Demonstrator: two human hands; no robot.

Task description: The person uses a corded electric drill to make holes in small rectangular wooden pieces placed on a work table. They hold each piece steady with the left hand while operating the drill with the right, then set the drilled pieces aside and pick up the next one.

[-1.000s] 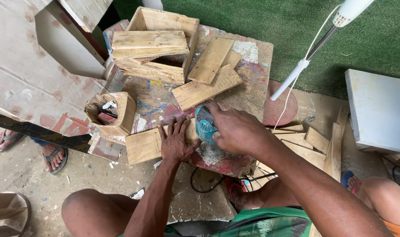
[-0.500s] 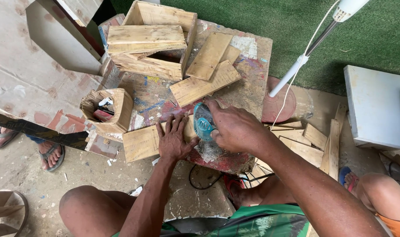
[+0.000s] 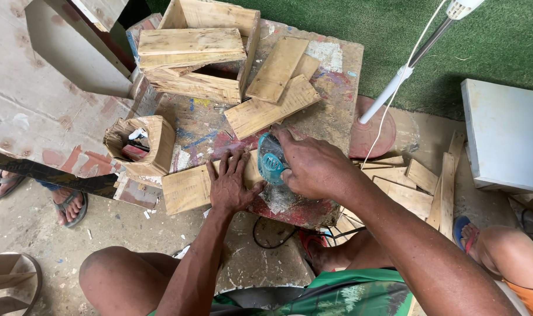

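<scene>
Wooden plank (image 3: 187, 188) lies at the workbench's (image 3: 342, 70) near edge; your left hand (image 3: 231, 186) presses flat to steady it while your right hand (image 3: 313, 167) stays clamped around the teal sander (image 3: 271, 161).

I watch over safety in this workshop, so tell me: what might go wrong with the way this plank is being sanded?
The left hand lies flat on the plank, fingers right beside the teal power sander gripped by the right hand; a slip might catch them. The plank overhangs the paint-stained table, held only by hand, so it may shift. A black cable loops beneath, near bare legs, and might snag.
</scene>
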